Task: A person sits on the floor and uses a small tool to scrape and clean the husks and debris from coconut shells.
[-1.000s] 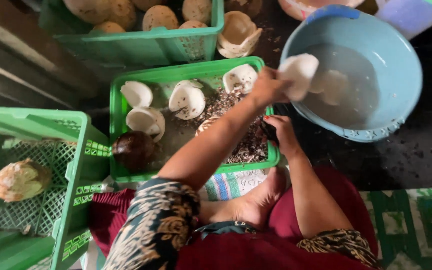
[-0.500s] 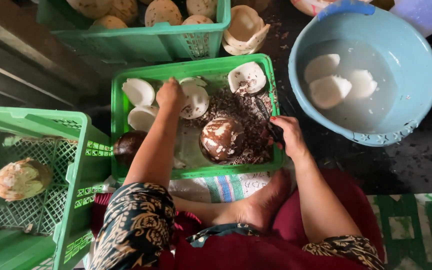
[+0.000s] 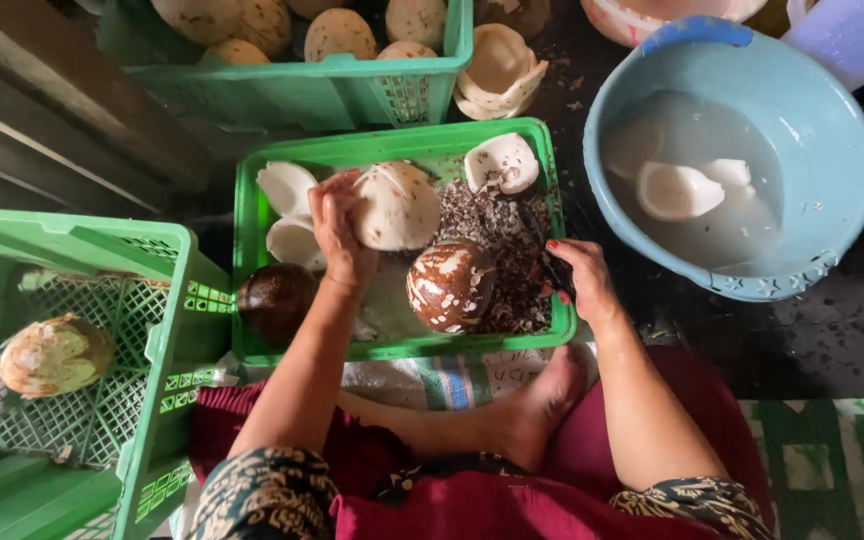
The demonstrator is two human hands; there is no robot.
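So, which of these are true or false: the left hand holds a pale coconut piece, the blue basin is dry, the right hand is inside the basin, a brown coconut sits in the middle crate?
1. The left hand holds a pale coconut piece. True.
2. The blue basin is dry. False: it holds water with white pieces floating in it.
3. The right hand is inside the basin. False: it rests at the middle crate, on its right edge.
4. A brown coconut sits in the middle crate. True.

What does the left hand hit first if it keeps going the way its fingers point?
The left hand holds a pale coconut piece, fingers pointing up-frame. Straight on, probably the far rim of the middle green crate; height above it is unclear.
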